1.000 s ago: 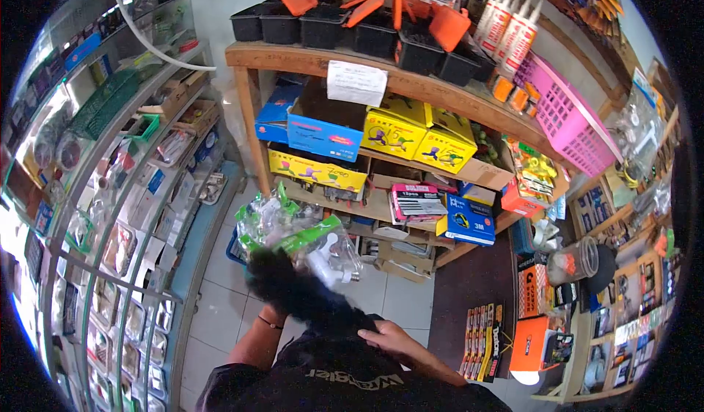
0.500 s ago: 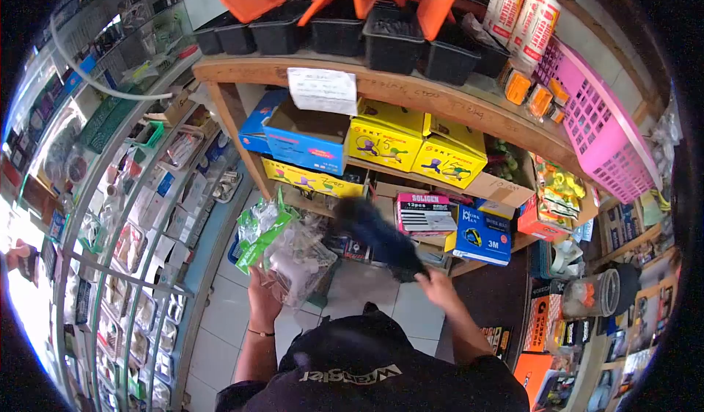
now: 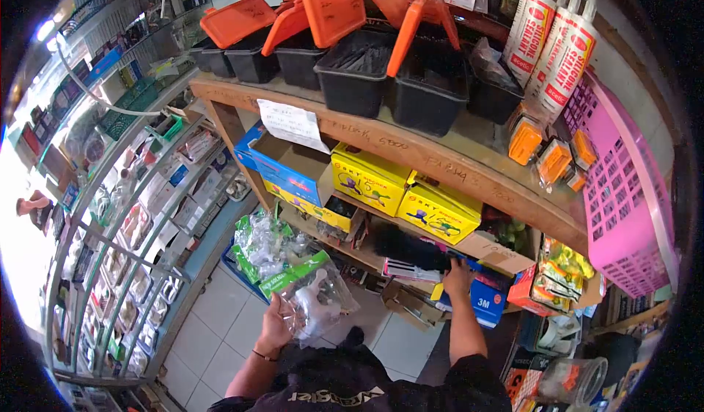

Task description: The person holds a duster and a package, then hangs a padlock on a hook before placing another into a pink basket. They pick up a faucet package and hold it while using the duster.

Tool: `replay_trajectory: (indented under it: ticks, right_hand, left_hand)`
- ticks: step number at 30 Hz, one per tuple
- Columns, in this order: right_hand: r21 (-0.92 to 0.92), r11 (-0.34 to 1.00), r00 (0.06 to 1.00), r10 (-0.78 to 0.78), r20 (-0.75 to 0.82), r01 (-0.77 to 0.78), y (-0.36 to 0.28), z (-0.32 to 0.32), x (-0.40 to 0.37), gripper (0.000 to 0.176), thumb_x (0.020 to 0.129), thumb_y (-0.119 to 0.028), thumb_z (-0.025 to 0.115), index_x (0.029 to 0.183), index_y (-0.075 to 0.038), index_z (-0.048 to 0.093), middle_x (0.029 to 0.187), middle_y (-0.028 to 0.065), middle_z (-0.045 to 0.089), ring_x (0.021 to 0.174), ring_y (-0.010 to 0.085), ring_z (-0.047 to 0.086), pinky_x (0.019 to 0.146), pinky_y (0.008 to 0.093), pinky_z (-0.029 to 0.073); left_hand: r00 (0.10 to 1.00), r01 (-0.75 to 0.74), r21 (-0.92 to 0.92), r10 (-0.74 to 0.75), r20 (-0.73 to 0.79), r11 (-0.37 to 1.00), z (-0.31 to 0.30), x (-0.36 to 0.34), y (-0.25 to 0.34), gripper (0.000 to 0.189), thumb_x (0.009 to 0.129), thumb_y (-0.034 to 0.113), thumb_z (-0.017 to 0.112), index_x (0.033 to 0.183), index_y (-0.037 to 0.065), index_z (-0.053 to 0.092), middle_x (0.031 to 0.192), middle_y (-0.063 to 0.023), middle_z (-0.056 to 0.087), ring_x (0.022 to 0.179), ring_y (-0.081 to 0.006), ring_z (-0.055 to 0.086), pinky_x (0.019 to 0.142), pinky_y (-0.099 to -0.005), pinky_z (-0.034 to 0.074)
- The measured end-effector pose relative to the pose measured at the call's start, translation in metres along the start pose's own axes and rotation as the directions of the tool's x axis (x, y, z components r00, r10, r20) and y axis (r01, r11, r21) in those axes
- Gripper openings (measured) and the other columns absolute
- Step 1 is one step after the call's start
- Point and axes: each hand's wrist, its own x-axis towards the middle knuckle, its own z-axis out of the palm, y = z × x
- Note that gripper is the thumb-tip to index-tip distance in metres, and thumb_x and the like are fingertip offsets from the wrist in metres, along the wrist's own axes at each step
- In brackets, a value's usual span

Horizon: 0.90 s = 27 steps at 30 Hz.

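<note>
My left hand (image 3: 273, 329) is closed on a clear plastic packet (image 3: 320, 303) with a green header and a white item inside. Further left, more green-topped packets (image 3: 257, 247) lie in a blue basket (image 3: 246, 274) near the floor. A dark, motion-blurred brush-like thing (image 3: 411, 248) is in my right hand (image 3: 457, 278), over the pink and white box (image 3: 407, 271) on the lower shelf. Just below that hand stands the blue 3M box (image 3: 484, 300).
Yellow boxes (image 3: 369, 181) and a blue box (image 3: 282, 168) fill the middle shelf. Black bins (image 3: 355, 75) with orange lids, sealant tubes (image 3: 563, 60) and a pink basket (image 3: 623, 199) stand on top. Glass shelving (image 3: 132, 258) runs along the left.
The view has moved closer to the shelf. My right hand has carried the dark thing up and right to the shelf boxes. The packet in my left hand now shows apart from the others.
</note>
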Motion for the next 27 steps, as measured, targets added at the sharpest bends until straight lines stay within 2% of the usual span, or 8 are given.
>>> replay_trajectory:
  ticks: [2,6,8,11,13,16,20,27]
  right_hand:
    - [0.082,0.996,0.895,0.007,-0.446,0.033,-0.023,0.002,-0.018,0.041,0.073,-0.019,0.057,0.113,-0.011,0.048,0.117,0.0144,0.044,0.114,0.0303,0.038,0.092,0.0568,0.022]
    - [0.234,0.904,0.831,-0.193,-0.522,0.357,-0.067,0.012,-0.074,0.037,0.076,-0.017,0.056,0.11,-0.006,0.05,0.113,0.0148,0.048,0.111,0.0298,0.042,0.091,0.0493,0.028]
    - [0.598,0.586,0.831,-0.295,-0.472,0.547,-0.094,0.0,-0.087,0.03,0.081,-0.018,0.052,0.107,-0.003,0.052,0.103,0.0129,0.055,0.1,0.0269,0.051,0.085,0.0383,0.039]
    - [0.963,0.255,0.94,-0.342,0.01,0.083,-0.134,-0.032,-0.093,0.027,0.085,-0.018,0.051,0.107,-0.003,0.053,0.097,0.0092,0.059,0.092,0.0214,0.055,0.078,0.0291,0.043]
    - [0.919,-0.116,0.723,-0.657,0.214,-0.378,-0.144,-0.032,-0.081,0.029,0.084,-0.017,0.054,0.11,-0.004,0.052,0.099,0.0049,0.058,0.092,0.0142,0.054,0.079,0.0262,0.042]
    - [0.99,-0.036,0.625,-0.779,0.058,-0.136,-0.172,-0.084,-0.071,0.03,0.084,-0.021,0.055,0.108,-0.002,0.051,0.098,0.0043,0.056,0.092,0.0124,0.051,0.081,0.0282,0.041]
    - [0.984,0.175,0.641,-0.75,0.162,-0.044,-0.186,-0.106,-0.068,0.024,0.081,-0.02,0.058,0.098,-0.003,0.059,0.095,0.0049,0.059,0.09,0.014,0.053,0.079,0.0276,0.041]
    - [0.994,0.029,0.795,-0.598,0.105,-0.109,-0.196,-0.07,-0.094,0.021,0.078,-0.015,0.061,0.095,-0.003,0.059,0.087,0.0017,0.06,0.08,0.0118,0.054,0.074,0.0252,0.041]
  left_hand:
    - [1.0,-0.001,0.019,0.001,0.013,1.0,0.001,0.004,-0.004,0.051,0.089,0.048,0.027,0.128,0.016,0.034,0.094,-0.0049,0.058,0.07,-0.02,0.057,0.055,-0.0329,0.048]
    - [0.995,0.009,0.052,-0.014,0.099,0.999,0.014,0.013,-0.011,0.052,0.089,0.047,0.027,0.127,0.012,0.035,0.098,-0.0057,0.057,0.074,-0.0202,0.057,0.061,-0.0331,0.047]
    - [0.989,0.005,0.047,-0.012,0.147,0.999,0.009,0.021,-0.017,0.051,0.09,0.045,0.029,0.127,0.01,0.036,0.099,-0.0059,0.057,0.078,-0.0213,0.056,0.067,-0.0336,0.047]
    - [0.992,0.062,0.103,-0.073,0.106,0.993,0.023,0.019,-0.016,0.049,0.09,0.043,0.032,0.124,0.009,0.04,0.099,-0.0065,0.055,0.081,-0.0215,0.055,0.072,-0.0361,0.045]
    - [0.994,0.051,0.119,-0.062,0.087,0.992,0.028,0.017,-0.015,0.05,0.09,0.044,0.032,0.123,0.008,0.04,0.096,-0.0065,0.055,0.081,-0.0212,0.053,0.074,-0.0366,0.045]
    - [0.919,0.108,0.007,-0.103,0.382,0.994,0.018,0.023,-0.008,0.051,0.09,0.043,0.032,0.123,0.006,0.041,0.107,-0.0086,0.053,0.09,-0.0228,0.053,0.078,-0.0373,0.044]
    - [0.967,0.026,0.16,-0.065,0.245,0.987,0.043,0.01,0.009,0.052,0.089,0.042,0.034,0.123,0.003,0.039,0.106,-0.0087,0.053,0.089,-0.0229,0.053,0.078,-0.0369,0.043]
    - [0.946,0.066,0.351,-0.17,0.274,0.934,0.027,0.014,0.03,0.054,0.088,0.038,0.039,0.126,0.0,0.035,0.102,-0.009,0.052,0.088,-0.0199,0.051,0.078,-0.0328,0.041]
